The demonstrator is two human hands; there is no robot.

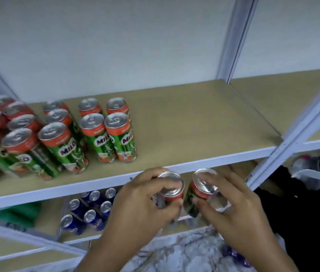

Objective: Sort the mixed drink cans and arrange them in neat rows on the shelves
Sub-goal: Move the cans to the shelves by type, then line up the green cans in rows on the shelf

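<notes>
My left hand (145, 201) grips a green-and-red Milo can (172, 186) by its upper rim. My right hand (235, 209) holds a second Milo can (202, 187), tilted slightly left. Both cans hang side by side, nearly touching, just in front of the white front edge of the upper shelf (194, 122). On that shelf's left half stand several Milo cans (108, 132) in rows running front to back. Several blue cans (92, 209) stand on the shelf below, partly hidden by my left hand.
A white metal upright (233, 38) rises at the shelf's back right, and a diagonal post (300, 130) crosses the right side. Something green (20, 213) lies on the lower shelf at left. Patterned fabric (184, 254) lies below my hands, dark items at right.
</notes>
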